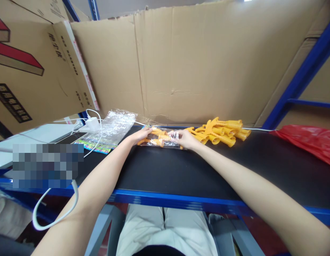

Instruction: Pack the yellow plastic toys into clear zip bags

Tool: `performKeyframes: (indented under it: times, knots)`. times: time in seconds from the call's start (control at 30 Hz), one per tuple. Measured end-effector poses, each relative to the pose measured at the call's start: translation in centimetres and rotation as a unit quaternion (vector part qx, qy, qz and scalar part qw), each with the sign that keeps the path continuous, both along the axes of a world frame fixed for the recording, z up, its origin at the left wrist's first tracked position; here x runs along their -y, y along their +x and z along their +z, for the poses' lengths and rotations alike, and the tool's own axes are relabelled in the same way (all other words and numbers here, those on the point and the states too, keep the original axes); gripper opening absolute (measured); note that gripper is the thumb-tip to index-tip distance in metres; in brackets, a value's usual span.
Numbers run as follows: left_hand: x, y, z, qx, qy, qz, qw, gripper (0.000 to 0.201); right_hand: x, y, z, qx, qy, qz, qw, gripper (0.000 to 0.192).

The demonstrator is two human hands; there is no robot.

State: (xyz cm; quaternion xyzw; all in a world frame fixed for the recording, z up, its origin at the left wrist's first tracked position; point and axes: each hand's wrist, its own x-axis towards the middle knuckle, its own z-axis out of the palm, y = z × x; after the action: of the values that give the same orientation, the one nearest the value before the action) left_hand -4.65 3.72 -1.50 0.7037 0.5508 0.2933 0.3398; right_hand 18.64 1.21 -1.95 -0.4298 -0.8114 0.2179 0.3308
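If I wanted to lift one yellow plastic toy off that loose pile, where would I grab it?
Probably by a flared end on the pile of yellow plastic toys, coming from the right, where those ends jut out free; the right hand crowds the left side.

A large cardboard sheet (196, 64) is standing across the upper middle of the frame, with a printed cardboard box (28, 67) leaning in at the upper left. A stack of clear plastic bags (114, 126) is lying left of centre on the black worktop (180, 170), beside a white charger (92, 123) trailing its cable. A red plastic bag (311, 140) is sitting at the right edge, under a blue shelf post (300, 78).
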Motion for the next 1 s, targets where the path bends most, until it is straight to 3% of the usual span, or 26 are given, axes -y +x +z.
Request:
performKeyframes:
  times: [0.13,0.2,0.3,0.4,0.57,0.7,0.9,1.0]
  knots:
    - [-0.3,-0.2,-0.2,0.053,-0.037,0.006,0.998,0.028,0.0,0.0,0.1,0.009,0.031,0.014,0.999,0.031]
    - [-0.4,-0.3,-0.3,0.078,-0.042,0.01,0.996,0.026,0.1,0.6,0.4,0.093,0.103,-0.022,0.99,0.029]
    - [-0.4,-0.2,-0.2,0.112,-0.052,0.007,0.992,0.025,0.2,1.5,0.8,0.241,0.172,-0.101,0.95,0.019]
    - [-0.2,-0.1,-0.1,0.128,-0.057,0.003,0.99,0.025,0.2,1.8,0.9,0.269,0.12,-0.128,0.947,0.024]
    - [-0.3,-0.1,-0.4,0.178,-0.075,0.003,0.981,0.025,0.2,1.5,0.8,0.144,0.052,0.007,0.988,0.024]
    - [-0.5,-0.2,-0.7,0.193,-0.082,0.009,0.978,0.026,0.3,1.7,0.5,0.132,0.002,0.027,0.991,0.03]
    - [-0.7,-0.3,-0.8,0.161,-0.072,0.018,0.984,0.034,0.2,1.8,0.5,0.145,0.016,0.04,0.989,0.027]
    - [-1.2,-0.7,-1.1,0.13,-0.032,0.007,0.991,0.036,0.2,2.2,1.3,0.187,0.052,-0.02,0.981,0.023]
